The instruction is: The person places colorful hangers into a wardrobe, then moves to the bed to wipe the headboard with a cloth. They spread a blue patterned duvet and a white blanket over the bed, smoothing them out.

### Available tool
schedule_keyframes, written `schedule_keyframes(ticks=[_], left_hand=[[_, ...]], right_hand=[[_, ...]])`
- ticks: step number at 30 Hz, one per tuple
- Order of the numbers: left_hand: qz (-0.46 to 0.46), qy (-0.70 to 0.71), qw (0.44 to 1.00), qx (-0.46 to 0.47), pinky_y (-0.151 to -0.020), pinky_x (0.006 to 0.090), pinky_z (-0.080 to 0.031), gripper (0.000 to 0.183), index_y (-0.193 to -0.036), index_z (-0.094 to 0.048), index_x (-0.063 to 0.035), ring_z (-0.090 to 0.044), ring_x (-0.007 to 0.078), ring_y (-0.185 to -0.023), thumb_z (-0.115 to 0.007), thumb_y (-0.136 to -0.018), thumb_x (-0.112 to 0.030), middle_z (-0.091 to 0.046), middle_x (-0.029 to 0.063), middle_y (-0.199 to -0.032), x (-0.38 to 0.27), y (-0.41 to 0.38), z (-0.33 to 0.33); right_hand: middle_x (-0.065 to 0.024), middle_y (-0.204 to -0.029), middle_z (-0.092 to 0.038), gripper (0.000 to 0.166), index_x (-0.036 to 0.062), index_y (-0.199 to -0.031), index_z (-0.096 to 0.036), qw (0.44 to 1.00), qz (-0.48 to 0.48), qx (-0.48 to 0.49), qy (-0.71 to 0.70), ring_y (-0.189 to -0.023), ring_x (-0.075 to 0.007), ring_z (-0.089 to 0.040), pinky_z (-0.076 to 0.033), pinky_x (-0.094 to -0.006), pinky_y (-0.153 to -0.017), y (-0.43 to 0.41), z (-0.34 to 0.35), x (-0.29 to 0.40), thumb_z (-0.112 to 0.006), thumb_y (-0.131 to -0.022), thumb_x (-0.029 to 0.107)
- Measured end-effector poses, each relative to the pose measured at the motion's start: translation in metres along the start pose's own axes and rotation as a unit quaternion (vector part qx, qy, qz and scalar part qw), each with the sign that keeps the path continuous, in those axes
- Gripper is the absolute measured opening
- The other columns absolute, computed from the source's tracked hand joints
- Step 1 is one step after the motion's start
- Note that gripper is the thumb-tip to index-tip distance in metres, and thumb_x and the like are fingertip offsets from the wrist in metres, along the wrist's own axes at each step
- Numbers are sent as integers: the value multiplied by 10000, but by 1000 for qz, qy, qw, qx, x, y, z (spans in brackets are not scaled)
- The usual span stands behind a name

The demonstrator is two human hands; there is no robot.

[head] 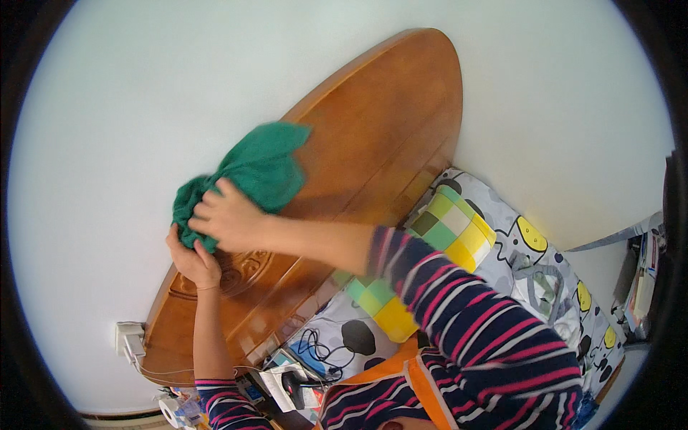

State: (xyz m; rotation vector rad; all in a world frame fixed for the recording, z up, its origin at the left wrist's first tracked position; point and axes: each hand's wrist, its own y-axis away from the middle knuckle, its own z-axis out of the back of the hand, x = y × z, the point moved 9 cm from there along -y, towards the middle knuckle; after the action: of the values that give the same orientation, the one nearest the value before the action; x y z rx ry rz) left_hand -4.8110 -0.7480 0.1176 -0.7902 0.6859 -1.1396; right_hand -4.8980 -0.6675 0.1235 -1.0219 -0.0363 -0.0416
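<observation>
A bunched green cloth (266, 161) is between my two hands at the upper edge of a carved brown wooden headboard (387, 107). My left hand (196, 263) cups the cloth's gathered end from below, thumb and fingers around it. My right hand (228, 217) presses on the gathered part with spread, slightly blurred fingers; whether it grips the cloth is unclear. The cloth's loose end fans out over the headboard's top edge. A carved relief (239, 271) on the headboard shows partly behind my right forearm.
Below the headboard lies a bed with a cartoon-patterned sheet (489, 204), checkered pillows (454, 228), rumpled clothing (543, 293) and a coiled black cable (322, 346). A white plug in a wall socket (129, 338) has a cord running past my left forearm. A paper roll (171, 411) stands lower left.
</observation>
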Motion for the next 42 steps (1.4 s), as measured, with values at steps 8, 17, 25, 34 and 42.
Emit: schedule_keyframes(ticks=[8, 17, 25, 34, 42], left_hand=[[-20, -88, 994, 59, -768, 390, -375, 458, -1180, -425, 42, -482, 295, -823, -431, -868, -293, -506, 139, -937, -5, 7, 14], [17, -82, 995, 53, -762, 395, -375, 471, -1190, -444, 11, -480, 296, -830, -412, -871, -334, -516, 141, -911, -13, 0, -6], [-49, -116, 988, 89, -761, 393, -373, 451, -1140, -477, 21, -470, 292, -834, -332, -920, -344, -510, 145, -936, -17, -2, -10], [-98, -127, 983, 94, -776, 388, -379, 409, -1090, -513, -12, -491, 278, -882, -282, -949, -318, -522, 123, -969, -38, -9, -25], [-83, -198, 970, 113, -819, 400, -374, 362, -1068, -547, -48, -484, 279, -943, -358, -923, -321, -522, 107, -1005, -33, 1, -23]], right_hand=[[-38, -1019, -584, 374, 151, -976, -616, 984, -97, -121, 88, -996, -254, -516, -396, -431, -810, 76, 121, -221, -654, -612, 74], [-200, -1406, -215, 649, -2, -1325, -278, 871, -425, -235, 73, -1305, -384, -171, -138, -602, -1007, 185, 100, -275, -545, -807, 285], [-82, -1040, -545, 259, 179, -917, -623, 965, -236, 89, -67, -1204, -336, -334, -295, -619, -841, 243, -41, -79, -582, -665, 225], [-166, -1327, -342, 576, 21, -1324, -303, 714, -609, -286, 194, -1202, -328, -346, -322, -478, -925, 362, 171, -503, -435, -888, 373], [-213, -1375, -263, 609, -64, -1289, -332, 815, -560, 149, 24, -1271, -433, -196, -167, -577, -1007, 336, -76, -108, -511, -766, 190]])
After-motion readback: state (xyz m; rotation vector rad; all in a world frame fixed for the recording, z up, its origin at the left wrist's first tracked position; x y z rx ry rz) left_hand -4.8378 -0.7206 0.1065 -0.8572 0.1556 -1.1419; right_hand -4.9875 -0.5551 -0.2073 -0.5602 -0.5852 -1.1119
